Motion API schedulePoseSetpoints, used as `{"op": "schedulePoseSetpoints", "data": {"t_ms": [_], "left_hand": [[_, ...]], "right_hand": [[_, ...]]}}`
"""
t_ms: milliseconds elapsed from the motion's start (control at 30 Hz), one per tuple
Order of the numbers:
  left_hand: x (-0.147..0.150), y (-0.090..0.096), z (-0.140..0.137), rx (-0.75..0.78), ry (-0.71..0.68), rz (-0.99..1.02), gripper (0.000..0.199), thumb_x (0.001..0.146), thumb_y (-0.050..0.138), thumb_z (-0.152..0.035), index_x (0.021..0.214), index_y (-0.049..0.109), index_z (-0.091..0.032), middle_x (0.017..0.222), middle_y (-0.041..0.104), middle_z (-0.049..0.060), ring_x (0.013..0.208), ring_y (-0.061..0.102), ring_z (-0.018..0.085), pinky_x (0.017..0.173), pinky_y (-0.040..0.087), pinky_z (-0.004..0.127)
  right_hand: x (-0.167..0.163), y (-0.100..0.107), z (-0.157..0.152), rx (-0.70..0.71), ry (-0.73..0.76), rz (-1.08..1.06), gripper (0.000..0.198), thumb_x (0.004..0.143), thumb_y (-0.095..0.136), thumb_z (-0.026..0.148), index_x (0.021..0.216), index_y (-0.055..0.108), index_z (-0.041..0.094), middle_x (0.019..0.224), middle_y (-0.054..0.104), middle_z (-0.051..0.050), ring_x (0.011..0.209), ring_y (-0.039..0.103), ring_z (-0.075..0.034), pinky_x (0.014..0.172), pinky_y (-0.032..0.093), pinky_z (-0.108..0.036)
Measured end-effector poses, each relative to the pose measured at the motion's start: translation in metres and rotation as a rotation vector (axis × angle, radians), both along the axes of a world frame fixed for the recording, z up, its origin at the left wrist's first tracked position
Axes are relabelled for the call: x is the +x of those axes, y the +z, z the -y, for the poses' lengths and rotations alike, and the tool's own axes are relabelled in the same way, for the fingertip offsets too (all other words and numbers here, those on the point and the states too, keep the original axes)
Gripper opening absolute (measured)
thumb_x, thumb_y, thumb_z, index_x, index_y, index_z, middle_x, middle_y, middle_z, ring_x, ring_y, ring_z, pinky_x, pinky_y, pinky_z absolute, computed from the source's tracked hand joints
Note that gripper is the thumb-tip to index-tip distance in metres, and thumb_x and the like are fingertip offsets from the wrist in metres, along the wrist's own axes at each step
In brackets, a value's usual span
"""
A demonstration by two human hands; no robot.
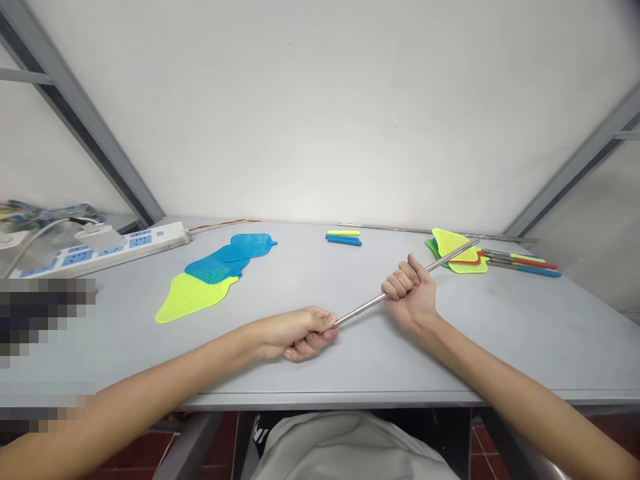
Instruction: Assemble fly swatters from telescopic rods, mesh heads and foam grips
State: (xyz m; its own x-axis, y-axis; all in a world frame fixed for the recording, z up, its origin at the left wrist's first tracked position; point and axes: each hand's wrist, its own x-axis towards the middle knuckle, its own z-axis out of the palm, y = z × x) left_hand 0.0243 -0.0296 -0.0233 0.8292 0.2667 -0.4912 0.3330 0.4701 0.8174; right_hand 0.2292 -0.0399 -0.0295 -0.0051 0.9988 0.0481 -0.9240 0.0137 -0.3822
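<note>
A thin metal rod (363, 307) slants up to the right across the middle of the table. My left hand (306, 333) pinches its lower end between thumb and fingers. Further up the rod, my right hand (411, 293) is wrapped round it in a fist. The rod's far end reaches over a stack of fly swatters, a yellow swatter head (453, 243) on top. Loose swatter heads overlap at the left: a yellow one (195, 298), a blue one (213, 265) and another blue one (250, 245).
Short blue handle tubes (344, 240) and a yellow tube (344, 233) lie at the back. Behind the right hand, more metal rods (400, 229) run along the wall. A white power strip (145, 243) with plugs sits at the left. Coloured swatter handles (537, 267) point right.
</note>
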Motion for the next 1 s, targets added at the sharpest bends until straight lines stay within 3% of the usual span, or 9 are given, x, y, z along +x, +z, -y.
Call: {"op": "schedulePoseSetpoints", "data": {"t_ms": [1000], "left_hand": [[0.0009,-0.0002,0.0004,-0.01,0.006,-0.025,0.03,0.077,0.039,-0.042,0.06,0.033,-0.018,0.046,0.014,-0.009,0.034,0.007,0.003,0.024,0.007,0.013]], "right_hand": [[-0.0028,-0.0032,0.0027,-0.001,0.003,0.014,0.043,0.078,0.039,0.026,0.047,0.012,0.018,0.039,0.005,0.007,0.034,0.005,-0.008,0.031,0.016,-0.021]]}}
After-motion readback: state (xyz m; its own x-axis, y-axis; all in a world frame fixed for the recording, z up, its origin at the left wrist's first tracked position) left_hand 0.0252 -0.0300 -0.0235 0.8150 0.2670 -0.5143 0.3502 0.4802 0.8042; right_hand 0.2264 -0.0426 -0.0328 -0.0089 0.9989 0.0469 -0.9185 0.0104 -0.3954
